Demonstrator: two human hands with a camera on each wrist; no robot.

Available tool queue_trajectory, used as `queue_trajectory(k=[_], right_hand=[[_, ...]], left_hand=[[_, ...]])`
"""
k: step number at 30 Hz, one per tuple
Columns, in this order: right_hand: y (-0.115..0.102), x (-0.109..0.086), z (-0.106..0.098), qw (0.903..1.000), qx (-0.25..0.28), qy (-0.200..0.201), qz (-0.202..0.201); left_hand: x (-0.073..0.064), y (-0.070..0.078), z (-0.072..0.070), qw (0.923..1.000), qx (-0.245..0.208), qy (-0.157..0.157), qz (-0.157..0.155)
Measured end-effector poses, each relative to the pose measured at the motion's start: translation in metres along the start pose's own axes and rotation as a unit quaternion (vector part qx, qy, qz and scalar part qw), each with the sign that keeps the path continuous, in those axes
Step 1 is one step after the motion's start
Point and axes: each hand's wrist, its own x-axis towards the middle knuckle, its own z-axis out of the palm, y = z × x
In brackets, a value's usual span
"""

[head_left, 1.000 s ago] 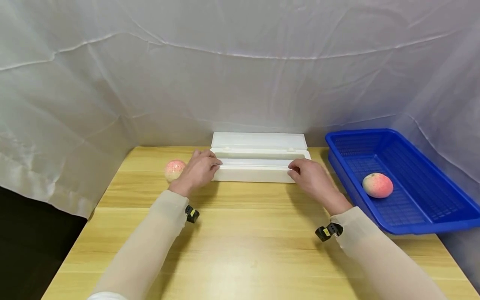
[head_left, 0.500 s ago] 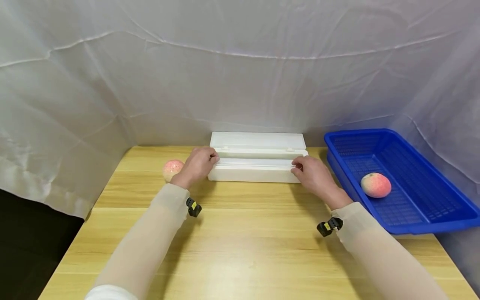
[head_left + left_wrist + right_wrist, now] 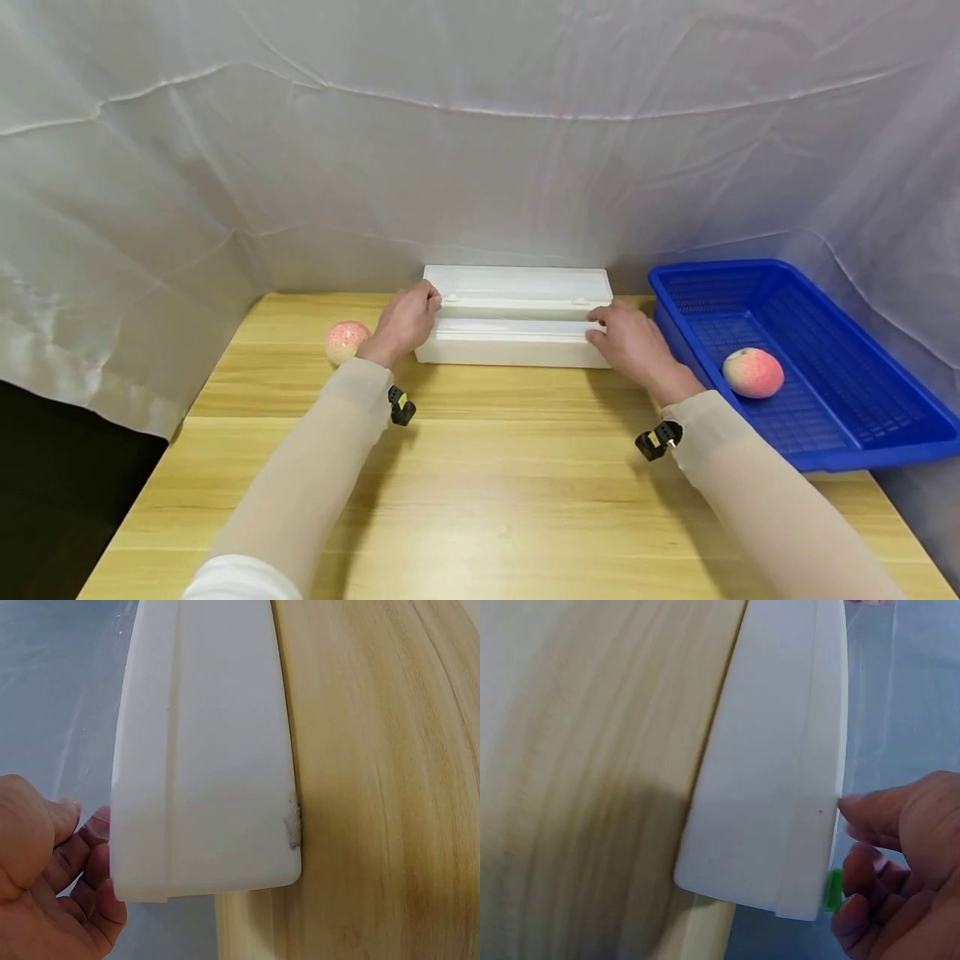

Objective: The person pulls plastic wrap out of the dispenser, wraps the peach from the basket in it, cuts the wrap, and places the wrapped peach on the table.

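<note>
A long white box (image 3: 517,352), which looks like a cling film dispenser, stands at the back of the table with its white lid (image 3: 517,282) folded back. My left hand (image 3: 407,322) is at the box's left end by the lid; thumb and index finger pinch what looks like clear film (image 3: 97,823) beside the rim. At the right end my right hand (image 3: 636,343) has its thumb tip against the rim and its other fingers bent, apart from the thumb. A small green piece (image 3: 832,891) sits by those fingers at the box end. The box's inside is largely hidden.
Left of the box, a pink and cream peach (image 3: 347,343) lies close to my left wrist. A blue basket (image 3: 697,367) stands on the right with another peach (image 3: 753,372) in it. Grey cloth (image 3: 480,183) hangs behind the wooden table (image 3: 480,500).
My left hand has moved up and back from the box's front opening towards the lid. My right hand has shifted slightly right, and its thumb and index finger are further apart.
</note>
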Motion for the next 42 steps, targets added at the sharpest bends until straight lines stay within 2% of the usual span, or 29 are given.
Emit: queue_trajectory(k=[5, 10, 13, 21, 26, 30, 33, 36, 42], right_hand=[[0.005, 0.006, -0.003, 0.9996, -0.002, -0.023, -0.019], [0.009, 0.012, -0.001, 0.9997, 0.012, -0.002, -0.023], [0.011, 0.017, -0.001, 0.9997, 0.020, 0.002, -0.011], [0.015, 0.022, -0.004, 0.9987, 0.045, -0.023, 0.003], [0.019, 0.021, -0.003, 0.9984, 0.031, -0.046, -0.009], [0.024, 0.020, 0.002, 0.9998, -0.003, -0.011, -0.018], [0.029, 0.022, 0.005, 0.9994, -0.020, 0.024, -0.018], [0.034, 0.027, 0.006, 0.9988, -0.020, 0.040, -0.018], [0.039, 0.037, 0.007, 0.9986, -0.004, 0.049, -0.021]], left_hand=[[0.000, 0.000, 0.002, 0.9997, -0.014, 0.003, -0.020], [0.001, 0.001, 0.003, 0.9992, -0.024, 0.004, -0.030], [0.002, 0.001, 0.004, 0.9990, -0.028, 0.004, -0.034], [0.001, 0.001, 0.005, 0.9988, -0.044, -0.011, -0.017], [0.001, -0.001, 0.004, 0.9987, -0.043, -0.026, 0.002], [0.005, -0.002, 0.006, 0.9992, -0.020, -0.020, 0.027], [0.008, -0.003, 0.007, 0.9993, 0.004, -0.001, 0.038], [0.011, -0.005, 0.008, 0.9994, 0.010, 0.015, 0.029], [0.013, -0.010, 0.008, 0.9998, 0.000, 0.022, 0.003]])
